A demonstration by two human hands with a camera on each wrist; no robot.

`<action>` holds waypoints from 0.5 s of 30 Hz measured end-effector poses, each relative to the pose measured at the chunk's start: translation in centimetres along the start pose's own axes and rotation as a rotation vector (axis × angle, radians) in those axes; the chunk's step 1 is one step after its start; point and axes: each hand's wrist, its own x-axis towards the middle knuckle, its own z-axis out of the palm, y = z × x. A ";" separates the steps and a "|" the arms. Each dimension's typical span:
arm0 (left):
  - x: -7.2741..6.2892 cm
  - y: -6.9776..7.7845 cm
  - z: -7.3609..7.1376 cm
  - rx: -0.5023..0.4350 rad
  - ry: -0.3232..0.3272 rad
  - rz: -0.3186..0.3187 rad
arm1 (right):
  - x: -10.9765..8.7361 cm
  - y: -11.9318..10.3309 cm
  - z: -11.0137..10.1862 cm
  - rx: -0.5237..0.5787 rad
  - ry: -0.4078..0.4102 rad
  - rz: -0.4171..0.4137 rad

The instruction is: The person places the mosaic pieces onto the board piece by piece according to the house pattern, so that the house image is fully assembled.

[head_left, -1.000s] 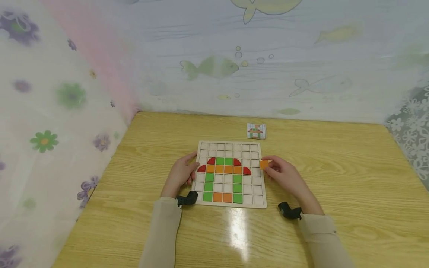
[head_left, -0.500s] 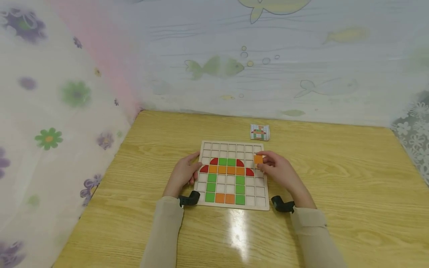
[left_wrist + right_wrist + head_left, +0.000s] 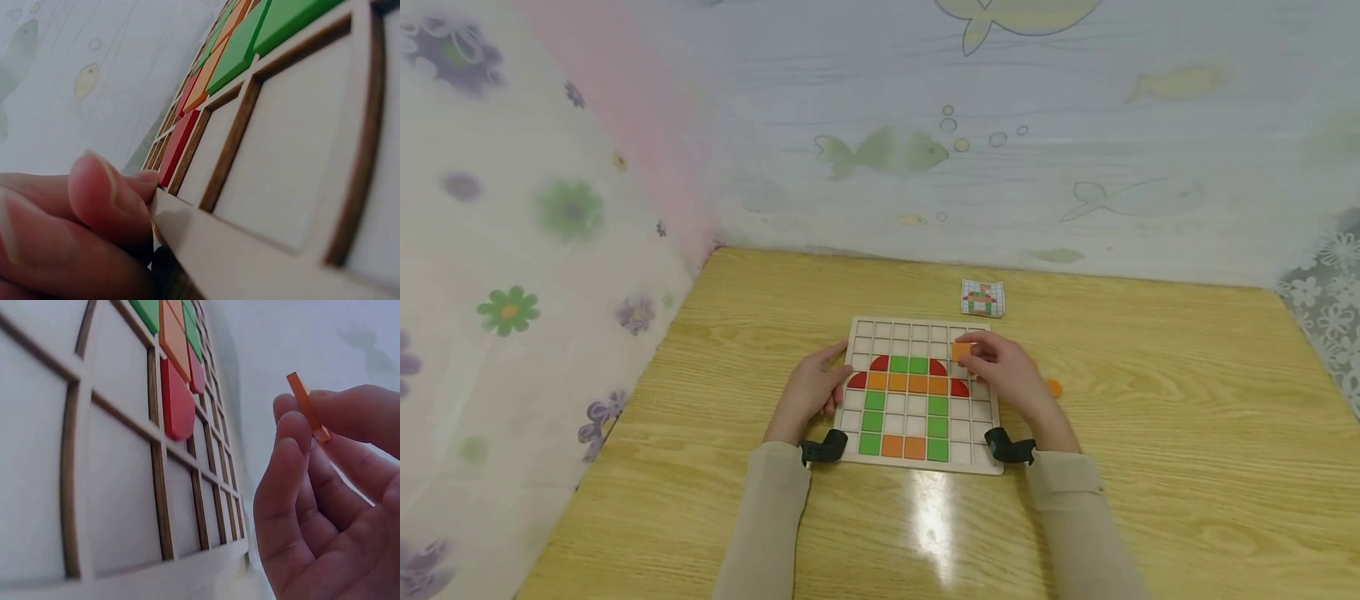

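Note:
A pale wooden grid board (image 3: 895, 426) lies on the table, with green, orange and red pieces set in its cells. My left hand (image 3: 807, 388) holds the board's left edge; in the left wrist view its fingertips touch the rim beside a red piece (image 3: 179, 149). Over the upper right cells, my right hand (image 3: 1006, 372) pinches an orange square tile (image 3: 960, 352) between thumb and fingers. The right wrist view shows that tile (image 3: 305, 407) edge-on and tilted, apart from the grid. A red rounded piece (image 3: 177, 405) sits in a cell nearby.
Behind the board lies a small card (image 3: 982, 298) printed with a coloured grid pattern. An orange piece (image 3: 1055, 388) is on the table beside my right wrist, with another partly hidden. A patterned wall covering (image 3: 880, 208) rises at the table's back edge.
My right hand has carried the orange tile leftward from beside the board's right edge to above its upper right cells. Loose orange pieces have come into sight behind it. My left hand stays at the edge.

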 end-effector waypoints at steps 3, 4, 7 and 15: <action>0.1 0.2 0.0 -0.004 0.000 0.009 | 0.3 -0.2 0.2 -0.010 0.001 0.001; 0.2 0.2 0.0 -0.005 0.001 0.015 | 0.4 -0.3 0.2 -0.007 -0.003 0.001; 0.1 0.2 0.1 0.000 0.003 0.026 | 0.8 -0.4 0.5 0.018 -0.014 -0.007; 0.0 -0.3 0.2 0.016 0.008 0.029 | 2.0 -0.7 1.5 -0.024 0.003 0.002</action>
